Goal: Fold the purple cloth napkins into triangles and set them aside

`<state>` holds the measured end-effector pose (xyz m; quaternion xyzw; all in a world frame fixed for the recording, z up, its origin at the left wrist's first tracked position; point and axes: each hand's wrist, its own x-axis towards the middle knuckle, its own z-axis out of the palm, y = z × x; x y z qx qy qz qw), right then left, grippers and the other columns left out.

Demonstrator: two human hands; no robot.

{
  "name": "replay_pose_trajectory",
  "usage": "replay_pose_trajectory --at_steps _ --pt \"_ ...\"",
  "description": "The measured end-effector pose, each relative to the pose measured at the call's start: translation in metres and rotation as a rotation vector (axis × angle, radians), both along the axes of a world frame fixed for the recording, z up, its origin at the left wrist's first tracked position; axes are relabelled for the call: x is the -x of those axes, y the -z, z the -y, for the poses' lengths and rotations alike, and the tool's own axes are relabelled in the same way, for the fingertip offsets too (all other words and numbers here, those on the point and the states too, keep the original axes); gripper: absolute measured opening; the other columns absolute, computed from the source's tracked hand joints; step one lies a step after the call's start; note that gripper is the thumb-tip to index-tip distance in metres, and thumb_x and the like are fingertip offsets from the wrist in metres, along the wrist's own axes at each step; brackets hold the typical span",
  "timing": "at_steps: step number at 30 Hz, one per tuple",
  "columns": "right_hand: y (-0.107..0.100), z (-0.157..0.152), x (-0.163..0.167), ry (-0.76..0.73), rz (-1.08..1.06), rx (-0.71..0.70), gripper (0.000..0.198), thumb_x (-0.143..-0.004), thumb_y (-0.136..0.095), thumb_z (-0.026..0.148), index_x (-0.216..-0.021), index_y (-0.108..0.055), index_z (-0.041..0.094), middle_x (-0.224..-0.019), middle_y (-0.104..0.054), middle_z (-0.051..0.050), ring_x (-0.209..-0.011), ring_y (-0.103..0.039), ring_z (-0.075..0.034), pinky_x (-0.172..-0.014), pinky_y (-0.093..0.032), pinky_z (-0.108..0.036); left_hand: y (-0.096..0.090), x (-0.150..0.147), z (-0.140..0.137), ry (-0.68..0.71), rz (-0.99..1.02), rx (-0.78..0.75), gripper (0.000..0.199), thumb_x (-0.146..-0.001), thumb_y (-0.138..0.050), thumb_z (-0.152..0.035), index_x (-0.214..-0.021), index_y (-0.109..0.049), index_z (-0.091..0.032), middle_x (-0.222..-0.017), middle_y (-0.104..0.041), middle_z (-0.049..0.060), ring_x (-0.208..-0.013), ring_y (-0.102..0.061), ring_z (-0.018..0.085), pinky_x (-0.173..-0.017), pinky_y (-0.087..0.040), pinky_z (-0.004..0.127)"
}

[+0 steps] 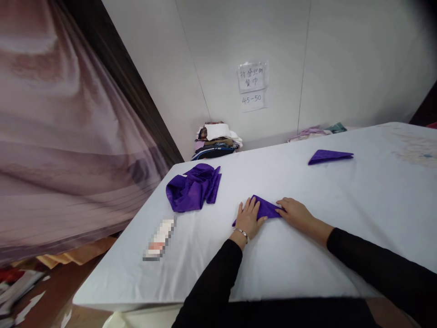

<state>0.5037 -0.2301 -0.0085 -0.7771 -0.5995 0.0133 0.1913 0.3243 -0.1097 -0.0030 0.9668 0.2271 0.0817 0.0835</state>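
A purple cloth napkin [266, 208], folded into a triangle, lies flat on the white-covered table in front of me. My left hand [248, 218] rests palm down over its left part, fingers stretched out and spread, hiding much of that side. At the right corner of the same napkin, the fingers of my right hand [296, 213] are bent together and pinch the tip. Farther back to the right sits another purple napkin [329, 156], folded into a long triangle, apart from both hands.
A loose heap of purple cloth [191, 189] lies at the table's left. Nearer me is a blurred-out flat object [160, 239]. Folded clothes [216, 141] are stacked behind the table [205, 255], below a handwritten paper sign [252, 77]. A pinkish curtain [68, 136] hangs at left.
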Motion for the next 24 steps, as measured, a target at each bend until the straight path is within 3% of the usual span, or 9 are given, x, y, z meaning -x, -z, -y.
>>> replay_pose_trajectory --at_steps 4,7,9,12,16,20,24 --pt "-0.012 -0.013 0.028 -0.176 0.018 -0.101 0.046 -0.089 -0.033 0.044 -0.126 -0.049 0.020 -0.129 -0.050 -0.010 -0.120 -0.042 -0.026 -0.100 -0.030 -0.043 0.012 -0.004 -0.004 0.003 -0.101 0.014 0.069 -0.085 -0.031 -0.056 -0.140 -0.025 -0.015 -0.148 -0.022 0.010 -0.136 -0.010 0.026 -0.109 -0.008 0.048" --pt "-0.019 -0.033 0.061 -0.368 -0.040 -0.063 0.064 -0.087 -0.032 0.057 -0.138 -0.031 0.018 -0.144 -0.031 -0.009 -0.133 -0.020 -0.025 -0.107 -0.014 -0.045 0.015 -0.004 -0.007 0.051 -0.145 -0.007 0.062 -0.085 -0.037 -0.044 -0.140 -0.024 -0.020 -0.148 -0.022 0.007 -0.136 -0.008 0.027 -0.109 -0.005 0.049" --pt "-0.020 -0.047 0.077 -0.421 -0.091 -0.007 0.074 -0.085 -0.028 0.063 -0.140 -0.026 0.015 -0.147 -0.023 -0.011 -0.135 -0.012 -0.025 -0.109 -0.007 -0.044 0.015 -0.005 -0.007 0.075 -0.155 -0.029 0.060 -0.084 -0.040 -0.039 -0.140 -0.025 -0.023 -0.147 -0.025 0.005 -0.136 -0.010 0.029 -0.108 -0.005 0.050" --pt "-0.016 -0.062 0.083 -0.421 -0.167 0.068 0.081 -0.083 -0.023 0.068 -0.141 -0.024 0.011 -0.148 -0.019 -0.014 -0.136 -0.009 -0.025 -0.109 -0.003 -0.043 0.014 -0.006 -0.007 0.057 -0.142 -0.093 0.060 -0.084 -0.040 -0.037 -0.140 -0.024 -0.023 -0.145 -0.030 0.006 -0.135 -0.014 0.030 -0.108 -0.010 0.050" --pt "-0.007 -0.064 0.072 -0.445 -0.212 0.101 0.079 -0.083 -0.022 0.068 -0.143 -0.015 0.017 -0.150 -0.010 -0.008 -0.136 -0.005 -0.024 -0.109 0.000 -0.042 0.013 -0.007 -0.005 0.047 -0.138 -0.177 0.058 -0.085 -0.038 -0.037 -0.140 -0.025 -0.023 -0.143 -0.034 0.006 -0.133 -0.019 0.030 -0.107 -0.012 0.050" --pt "-0.003 -0.057 0.060 -0.421 -0.209 0.124 0.077 -0.084 -0.021 0.066 -0.144 -0.009 0.019 -0.150 -0.007 -0.006 -0.136 -0.002 -0.023 -0.109 -0.002 -0.040 0.013 -0.007 -0.004 0.022 -0.194 -0.139 0.058 -0.086 -0.034 -0.041 -0.139 -0.028 -0.019 -0.145 -0.028 0.008 -0.134 -0.018 0.030 -0.108 -0.010 0.050" --pt "0.002 -0.051 0.051 -0.388 -0.163 0.105 0.079 -0.084 -0.021 0.066 -0.144 -0.008 0.016 -0.150 -0.008 -0.008 -0.136 -0.005 -0.022 -0.109 -0.006 -0.038 0.014 -0.006 -0.006 0.005 -0.213 -0.068 0.062 -0.086 -0.030 -0.042 -0.142 -0.018 -0.018 -0.149 -0.019 0.007 -0.136 -0.011 0.026 -0.109 -0.009 0.048"
